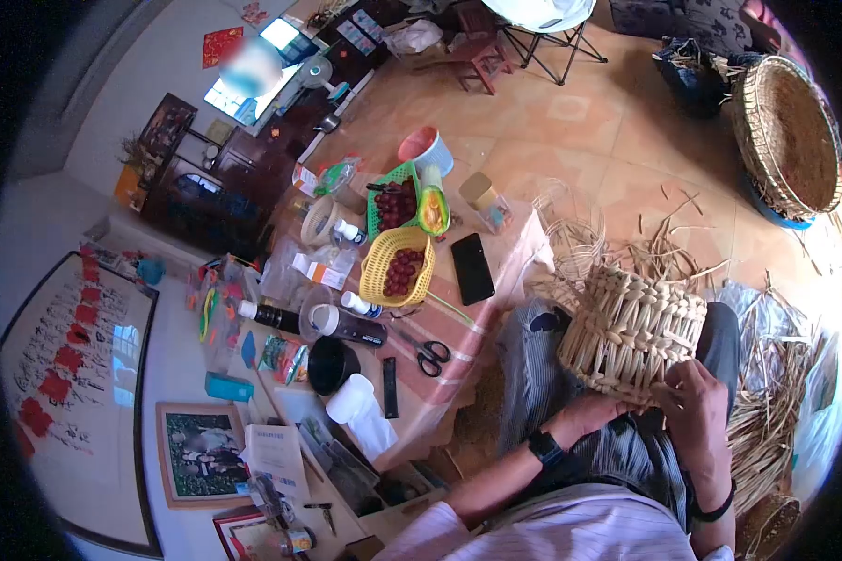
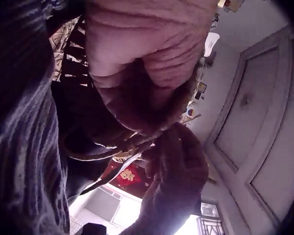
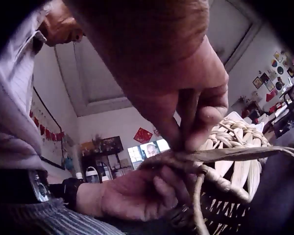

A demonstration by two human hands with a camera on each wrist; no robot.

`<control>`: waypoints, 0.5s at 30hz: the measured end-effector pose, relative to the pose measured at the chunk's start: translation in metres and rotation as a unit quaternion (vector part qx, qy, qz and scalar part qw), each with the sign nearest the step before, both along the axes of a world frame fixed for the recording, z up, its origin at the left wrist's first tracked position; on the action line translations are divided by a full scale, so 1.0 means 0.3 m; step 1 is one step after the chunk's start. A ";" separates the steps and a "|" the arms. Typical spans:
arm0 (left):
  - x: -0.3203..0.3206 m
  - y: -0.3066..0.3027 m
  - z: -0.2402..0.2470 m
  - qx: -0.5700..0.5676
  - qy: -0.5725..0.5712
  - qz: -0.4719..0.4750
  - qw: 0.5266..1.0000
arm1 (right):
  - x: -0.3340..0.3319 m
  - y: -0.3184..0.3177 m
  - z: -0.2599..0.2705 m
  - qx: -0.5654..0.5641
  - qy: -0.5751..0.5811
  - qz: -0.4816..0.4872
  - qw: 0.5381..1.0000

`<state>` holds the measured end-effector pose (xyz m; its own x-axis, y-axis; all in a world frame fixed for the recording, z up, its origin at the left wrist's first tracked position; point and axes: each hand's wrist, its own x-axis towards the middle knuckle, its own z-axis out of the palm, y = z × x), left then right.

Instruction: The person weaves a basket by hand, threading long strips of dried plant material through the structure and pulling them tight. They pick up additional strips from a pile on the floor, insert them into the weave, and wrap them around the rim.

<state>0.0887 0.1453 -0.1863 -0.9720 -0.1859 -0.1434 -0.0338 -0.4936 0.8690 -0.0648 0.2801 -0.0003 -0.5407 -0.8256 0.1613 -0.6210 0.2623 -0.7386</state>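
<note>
A woven straw basket (image 1: 634,327) lies tilted across the person's lap, its plaited wall facing up. The left hand (image 1: 589,418), below a dark watch, holds the basket's near rim; in the right wrist view this left hand (image 3: 137,196) has fingers curled at the braided edge. Close beside it, the right hand (image 1: 697,407) pinches a flat straw strand (image 3: 245,153) between thumb and fingers, right at the rim. In the left wrist view, thin strands (image 2: 130,147) run between the left hand (image 2: 147,63) and the right hand (image 2: 179,171); the fingertips there are dark.
On the table (image 1: 458,365) left of the lap are scissors (image 1: 430,355), a phone (image 1: 472,268), bottles and a yellow basket of fruit (image 1: 398,266). Loose straw (image 1: 767,421) lies at the right, more beyond the knees. A large round basket (image 1: 791,136) stands farther back.
</note>
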 end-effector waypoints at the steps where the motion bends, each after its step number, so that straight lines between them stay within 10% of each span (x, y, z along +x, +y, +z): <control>1: 0.002 0.005 -0.016 0.202 0.017 0.015 0.979 | -0.009 0.010 0.026 -0.004 -0.034 0.002 0.999; 6: -0.024 0.008 -0.060 0.315 0.119 -0.066 0.939 | 0.003 -0.004 0.030 -0.074 -0.043 0.019 0.996; 15: -0.019 0.039 -0.049 0.132 -0.001 0.058 0.990 | -0.011 -0.045 -0.038 -0.053 -0.017 0.042 0.998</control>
<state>0.0830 0.1569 -0.2010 -0.9461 -0.2520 -0.2034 0.0347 -0.7034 0.7099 -0.0681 0.2666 -0.0119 -0.4772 -0.8472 0.2333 -0.6114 0.1295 -0.7806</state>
